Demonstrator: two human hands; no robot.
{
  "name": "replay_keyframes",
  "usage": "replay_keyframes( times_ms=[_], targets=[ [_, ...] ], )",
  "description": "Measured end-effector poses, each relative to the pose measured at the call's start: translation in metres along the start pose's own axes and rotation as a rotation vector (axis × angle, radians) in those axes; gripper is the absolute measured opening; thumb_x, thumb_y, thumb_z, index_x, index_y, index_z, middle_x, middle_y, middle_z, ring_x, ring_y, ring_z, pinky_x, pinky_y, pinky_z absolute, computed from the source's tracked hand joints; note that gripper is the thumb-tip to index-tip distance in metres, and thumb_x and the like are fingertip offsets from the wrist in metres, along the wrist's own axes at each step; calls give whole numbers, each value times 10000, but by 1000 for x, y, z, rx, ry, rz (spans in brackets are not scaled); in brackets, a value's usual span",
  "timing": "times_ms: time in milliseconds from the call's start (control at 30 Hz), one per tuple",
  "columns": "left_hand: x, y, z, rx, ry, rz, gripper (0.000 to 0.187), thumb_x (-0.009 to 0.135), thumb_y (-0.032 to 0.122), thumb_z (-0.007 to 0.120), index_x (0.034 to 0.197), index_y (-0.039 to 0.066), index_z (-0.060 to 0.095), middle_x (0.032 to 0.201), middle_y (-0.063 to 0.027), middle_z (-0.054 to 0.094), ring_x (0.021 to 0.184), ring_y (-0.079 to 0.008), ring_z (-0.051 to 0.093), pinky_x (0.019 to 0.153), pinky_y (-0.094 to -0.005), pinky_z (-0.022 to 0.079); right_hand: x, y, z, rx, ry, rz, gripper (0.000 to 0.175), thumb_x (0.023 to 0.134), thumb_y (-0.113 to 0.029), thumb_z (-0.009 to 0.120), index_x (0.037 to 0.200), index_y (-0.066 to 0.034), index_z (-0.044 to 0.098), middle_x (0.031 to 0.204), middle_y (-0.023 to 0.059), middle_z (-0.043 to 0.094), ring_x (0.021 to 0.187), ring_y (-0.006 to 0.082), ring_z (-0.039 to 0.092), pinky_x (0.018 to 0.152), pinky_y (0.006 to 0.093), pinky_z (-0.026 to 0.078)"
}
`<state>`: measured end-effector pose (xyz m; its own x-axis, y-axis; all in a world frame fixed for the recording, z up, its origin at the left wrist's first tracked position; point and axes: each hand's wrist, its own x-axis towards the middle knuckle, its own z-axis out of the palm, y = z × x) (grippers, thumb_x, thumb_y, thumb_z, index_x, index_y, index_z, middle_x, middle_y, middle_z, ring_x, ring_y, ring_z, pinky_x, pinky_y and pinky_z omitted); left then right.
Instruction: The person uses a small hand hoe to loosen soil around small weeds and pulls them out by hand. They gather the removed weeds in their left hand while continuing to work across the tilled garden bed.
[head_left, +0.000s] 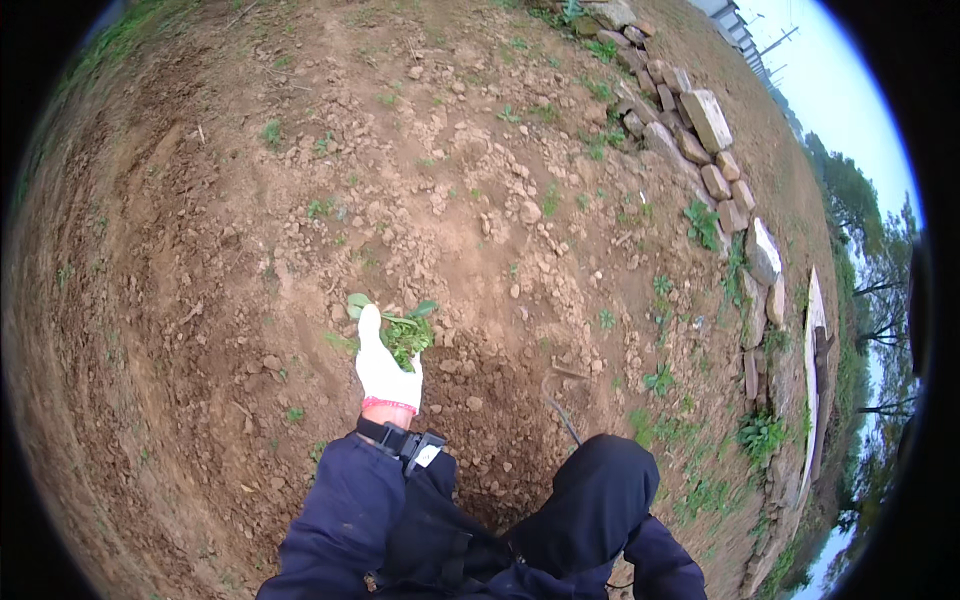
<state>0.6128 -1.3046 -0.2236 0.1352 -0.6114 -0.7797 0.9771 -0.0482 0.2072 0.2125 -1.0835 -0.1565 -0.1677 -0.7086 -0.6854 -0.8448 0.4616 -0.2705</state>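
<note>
My left hand (386, 364), in a white glove with a red cuff edge, is closed around a bunch of green leafy weeds (407, 339). Broad leaves stick out past the thumb and fingers. A black strap with a small device (415, 448) sits on the wrist. Beneath the hand is loose brown soil. My right hand is out of view; only the dark right sleeve (664, 559) shows at the lower right. A curved metal hand tool (559, 405) lies on the soil in front of the right knee, its far end hidden behind that knee.
Cloddy soil with small scattered weeds (660, 380) spreads ahead. A low row of stones and bricks (731, 184) runs along the right side. Beyond it lies a long pale board (812, 375). Trees (847, 187) and a wall stand farther off. My bent knees (600, 487) are at the bottom.
</note>
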Motion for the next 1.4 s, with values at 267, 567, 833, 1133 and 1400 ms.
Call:
replay_keyframes(
  times_ms=[267, 567, 833, 1133, 1400],
  targets=[
    [57, -30, 13, 65, 131, 115, 408, 856, 306, 826, 1205, 160, 672, 1050, 42, 650, 842, -146, 625, 660, -325, 506, -5, -114, -77, 232, -45, -10, 203, 933, -231, 678, 923, -32, 640, 724, 51, 648, 677, 156, 629, 648, 348, 501],
    [60, 27, -2, -41, 127, 166, 327, 881, 424, 761, 1109, 220, 645, 1013, 41, 647, 903, -160, 614, 746, -339, 502, 97, -195, -40, 602, -256, -113, 150, 931, -178, 664, 923, -28, 653, 750, -25, 581, 735, 65, 505, 656, 293, 438],
    [39, 114, -52, -166, 220, 261, 355, 898, 470, 728, 1156, 252, 620, 1056, 44, 634, 953, -146, 606, 799, -312, 495, 217, -199, 50, 162, -10, -293, 299, 995, -311, 609, 1105, -40, 671, 928, 242, 712, 895, 308, 730, 786, 399, 534],
    [31, 114, -37, -251, 196, 207, 277, 895, 438, 750, 1021, 224, 627, 885, 41, 608, 800, -132, 594, 603, -282, 481, 265, -140, 94, 621, 116, -138, 466, 1065, -384, 439, 795, -39, 599, 656, 32, 541, 611, 118, 475, 573, 319, 397],
    [26, 121, -37, -245, 177, 275, 284, 903, 439, 738, 1043, 220, 626, 933, 37, 627, 827, -141, 606, 630, -291, 494, 210, -7, 134, -242, 125, -356, 198, 971, -220, 504, 1054, -78, 615, 931, 201, 636, 655, 428, 628, 599, 528, 519]
  ],
)
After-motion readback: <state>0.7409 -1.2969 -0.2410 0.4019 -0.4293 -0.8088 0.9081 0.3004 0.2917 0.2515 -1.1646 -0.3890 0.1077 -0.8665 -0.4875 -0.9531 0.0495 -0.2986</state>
